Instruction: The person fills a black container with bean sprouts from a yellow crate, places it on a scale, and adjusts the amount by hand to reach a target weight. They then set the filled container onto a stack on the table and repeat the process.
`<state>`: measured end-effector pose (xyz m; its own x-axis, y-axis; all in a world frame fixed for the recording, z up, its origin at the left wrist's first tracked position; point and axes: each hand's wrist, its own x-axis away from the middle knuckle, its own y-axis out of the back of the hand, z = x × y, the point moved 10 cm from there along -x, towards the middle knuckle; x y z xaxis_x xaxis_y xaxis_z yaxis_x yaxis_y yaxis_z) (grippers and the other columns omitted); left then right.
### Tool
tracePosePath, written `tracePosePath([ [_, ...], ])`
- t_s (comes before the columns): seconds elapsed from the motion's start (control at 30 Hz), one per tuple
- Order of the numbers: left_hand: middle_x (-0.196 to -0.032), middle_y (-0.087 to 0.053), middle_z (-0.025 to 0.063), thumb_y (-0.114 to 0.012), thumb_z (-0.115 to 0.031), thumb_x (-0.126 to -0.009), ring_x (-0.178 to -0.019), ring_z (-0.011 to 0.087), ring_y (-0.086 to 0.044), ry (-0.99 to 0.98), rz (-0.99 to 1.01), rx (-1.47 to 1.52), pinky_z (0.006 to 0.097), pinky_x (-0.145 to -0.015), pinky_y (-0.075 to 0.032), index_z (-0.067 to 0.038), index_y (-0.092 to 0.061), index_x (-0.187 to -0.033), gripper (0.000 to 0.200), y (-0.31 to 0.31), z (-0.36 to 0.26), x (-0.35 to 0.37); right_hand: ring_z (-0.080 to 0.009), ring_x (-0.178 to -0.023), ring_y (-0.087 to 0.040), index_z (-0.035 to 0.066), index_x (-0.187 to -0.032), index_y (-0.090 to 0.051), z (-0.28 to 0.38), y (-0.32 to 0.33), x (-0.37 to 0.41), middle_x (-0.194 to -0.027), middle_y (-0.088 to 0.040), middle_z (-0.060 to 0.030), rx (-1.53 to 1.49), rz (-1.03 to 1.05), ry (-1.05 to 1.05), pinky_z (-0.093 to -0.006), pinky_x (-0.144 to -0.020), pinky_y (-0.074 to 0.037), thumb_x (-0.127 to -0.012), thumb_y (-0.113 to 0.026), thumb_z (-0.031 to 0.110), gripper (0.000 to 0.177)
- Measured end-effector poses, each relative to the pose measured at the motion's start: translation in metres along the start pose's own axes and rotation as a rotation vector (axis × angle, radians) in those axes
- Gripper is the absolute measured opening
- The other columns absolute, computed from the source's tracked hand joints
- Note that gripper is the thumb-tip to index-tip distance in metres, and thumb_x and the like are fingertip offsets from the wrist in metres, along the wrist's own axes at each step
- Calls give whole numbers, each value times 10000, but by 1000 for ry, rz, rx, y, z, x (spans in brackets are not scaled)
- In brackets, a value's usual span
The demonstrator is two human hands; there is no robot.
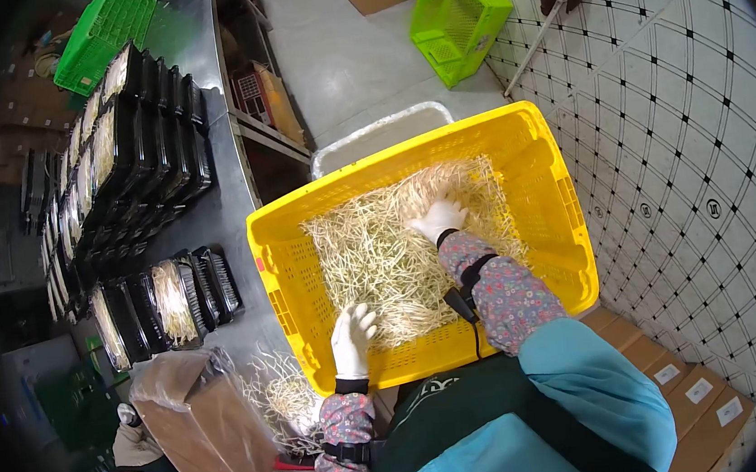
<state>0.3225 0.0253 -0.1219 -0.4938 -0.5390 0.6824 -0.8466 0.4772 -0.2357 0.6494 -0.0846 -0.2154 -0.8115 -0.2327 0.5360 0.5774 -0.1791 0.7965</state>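
Note:
A large yellow plastic crate [424, 147] stands in front of me, with a thick layer of pale, thin, sprout-like stems [380, 254] across its bottom. My right hand [440, 219], in a white glove, reaches down onto the stems toward the far side, its fingers spread over them. Inside the near left corner is my left hand [352, 340], also gloved in white. Its fingers are apart and nothing shows in them. More loose stems [284, 395] lie outside the crate, left of my left hand.
Stacked black trays [129, 160] filled with pale stems cover part of the metal table [254, 221] at left. A plastic-covered cardboard box [206, 434] is at lower left, near another person [154, 467]. A green crate [457, 19] sits on the floor; cardboard boxes [684, 388] line the right wall.

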Motion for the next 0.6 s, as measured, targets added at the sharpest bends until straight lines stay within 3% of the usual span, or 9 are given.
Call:
tracePosePath([
  [0.03,-1321,-560,149,-480,-391,-1012,-1095,252,-604,-18,-27,-25,375,-907,-478,-36,-449,-1398,526,1,-8,6,-398,-1169,-581,-39,-1458,-309,-2,-1,-9,-1226,-619,-263,41,-61,-6,-511,-1013,-412,-607,-789,602,1169],
  [0.13,-1298,-582,151,-495,-381,-1007,-1079,243,-614,-77,-79,-71,371,-906,-482,-29,-474,-1383,515,10,-25,19,-348,-1023,-665,-33,-1333,-497,-25,-14,-36,-1086,-684,-234,-75,142,67,-436,-905,-504,-636,-779,503,923],
  [0.23,-1292,-605,145,-499,-314,-1023,-1097,232,-628,-137,-94,-67,347,-929,-492,-6,-487,-1381,472,15,-42,29,-367,-999,-661,5,-1239,-589,-19,43,-8,-1035,-691,-230,-258,-76,325,-403,-841,-535,-681,-752,344,673],
  [0.33,-1293,-608,142,-491,-293,-1027,-1108,230,-630,-237,-107,-166,348,-954,-484,0,-490,-1377,456,9,-68,34,-365,-1014,-654,44,-1288,-569,29,93,49,-1076,-683,-224,-404,-7,581,-413,-856,-529,-674,-750,298,688],
  [0.43,-1391,-530,157,-555,-206,-995,-1250,275,-534,-347,-111,-347,351,-1073,-398,20,-444,-1412,487,1,-78,26,-349,-1097,-624,101,-1389,-497,92,89,114,-1181,-651,-216,-378,184,993,-432,-933,-491,-672,-751,311,790],
  [0.47,-1409,-512,160,-577,-187,-984,-1279,285,-510,-398,-113,-429,351,-1095,-377,24,-432,-1421,507,-1,-80,21,-363,-1287,-489,133,-1482,-377,105,71,132,-1393,-511,-219,-163,326,1075,-478,-1067,-382,-660,-796,384,957],
  [0.5,-1481,-420,181,-684,-206,-914,-1374,304,-396,-404,-55,-556,360,-1143,-309,27,-362,-1464,679,-7,-78,15,-383,-1355,-389,136,-1505,-327,101,58,128,-1458,-426,-216,-40,286,1110,-500,-1108,-317,-637,-816,439,1041],
  [0.53,-1493,-398,191,-712,-229,-887,-1386,308,-377,-454,-28,-716,367,-1149,-299,26,-345,-1471,736,-13,-81,14,-403,-1423,-289,139,-1527,-277,96,50,125,-1524,-341,-214,86,251,1143,-521,-1148,-252,-615,-836,493,1127],
  [0.6,-1518,-354,212,-770,-275,-833,-1411,317,-339,-553,28,-1033,383,-1161,-279,24,-313,-1486,852,-24,-84,12,-422,-1440,-238,93,-1524,-270,68,57,94,-1552,-272,-230,87,249,1027,-495,-1170,-225,-615,-838,512,1151],
])
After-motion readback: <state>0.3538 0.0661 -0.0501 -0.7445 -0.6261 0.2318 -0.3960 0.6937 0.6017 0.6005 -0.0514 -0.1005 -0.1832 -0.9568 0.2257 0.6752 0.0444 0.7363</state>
